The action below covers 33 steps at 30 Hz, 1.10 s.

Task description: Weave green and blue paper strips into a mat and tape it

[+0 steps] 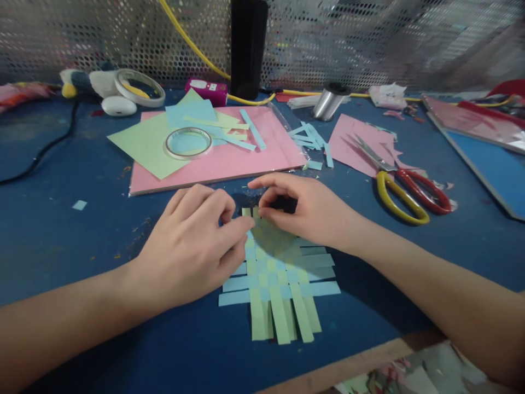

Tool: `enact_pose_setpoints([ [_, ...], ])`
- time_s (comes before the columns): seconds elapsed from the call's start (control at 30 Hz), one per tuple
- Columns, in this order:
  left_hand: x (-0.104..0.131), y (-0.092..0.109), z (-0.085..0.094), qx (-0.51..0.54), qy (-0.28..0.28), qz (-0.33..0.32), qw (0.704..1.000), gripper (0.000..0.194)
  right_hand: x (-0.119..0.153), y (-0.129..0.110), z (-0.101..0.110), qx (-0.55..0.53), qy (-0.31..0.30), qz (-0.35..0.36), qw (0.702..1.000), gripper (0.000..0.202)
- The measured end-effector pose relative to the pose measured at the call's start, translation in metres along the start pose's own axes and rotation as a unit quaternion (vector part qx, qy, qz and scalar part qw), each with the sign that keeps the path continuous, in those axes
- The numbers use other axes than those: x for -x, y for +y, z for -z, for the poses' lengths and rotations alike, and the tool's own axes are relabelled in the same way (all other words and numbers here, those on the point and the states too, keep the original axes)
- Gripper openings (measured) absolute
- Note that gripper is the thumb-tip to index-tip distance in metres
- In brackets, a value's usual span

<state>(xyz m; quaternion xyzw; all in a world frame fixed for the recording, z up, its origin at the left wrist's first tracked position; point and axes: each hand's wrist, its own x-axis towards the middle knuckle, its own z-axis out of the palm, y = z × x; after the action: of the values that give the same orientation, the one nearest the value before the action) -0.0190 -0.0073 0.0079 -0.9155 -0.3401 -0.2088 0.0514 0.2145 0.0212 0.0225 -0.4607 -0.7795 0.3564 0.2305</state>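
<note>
A woven paper mat (273, 268) of light green and light blue strips lies flat on the blue table, its loose strip ends sticking out at the sides and bottom. My left hand (197, 246) rests over the mat's upper left edge, fingers curled and closed; what they grip, if anything, is hidden. At the top edge, my right hand (305, 210) has its thumb and a finger pinched together at the end of a green paper strip (255, 212), with the index finger stretched out above. The right hand shades the upper part of the weave.
Behind the hands lie a pink paper stack (229, 164), a green sheet (143, 142) and a tape roll (188, 143). Scissors (394, 175) rest at the right on pink paper, beside loose blue strips (307, 135). A spool (330, 102) and a yellow cable (192, 44) are farther back.
</note>
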Motion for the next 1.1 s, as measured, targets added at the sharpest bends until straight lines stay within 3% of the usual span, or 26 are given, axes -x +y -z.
enact_pose_setpoints([
  [0.13,-0.0003,-0.0012,-0.0004,0.033,-0.018,0.054,0.998,0.028,0.0,-0.0002,-0.0001,0.004,0.003,0.001,1.0,0.042],
  [0.33,-0.0059,-0.0063,-0.0017,0.16,-0.056,0.109,0.979,0.017,0.0005,-0.0023,0.0021,0.014,0.0,-0.003,1.0,0.042],
  [0.5,-0.0068,-0.0076,-0.0017,0.206,-0.065,0.153,0.964,0.014,-0.0003,-0.0041,0.0018,0.007,0.007,0.01,1.0,0.041],
  [0.73,-0.009,-0.0076,-0.0016,0.234,-0.095,0.123,0.96,0.017,-0.0004,-0.0047,0.0001,0.006,0.003,0.002,1.0,0.041],
  [1.1,-0.0085,-0.0088,-0.0013,0.271,-0.062,0.103,0.955,0.021,-0.0016,-0.0038,-0.0011,-0.001,0.0,-0.004,1.0,0.04],
])
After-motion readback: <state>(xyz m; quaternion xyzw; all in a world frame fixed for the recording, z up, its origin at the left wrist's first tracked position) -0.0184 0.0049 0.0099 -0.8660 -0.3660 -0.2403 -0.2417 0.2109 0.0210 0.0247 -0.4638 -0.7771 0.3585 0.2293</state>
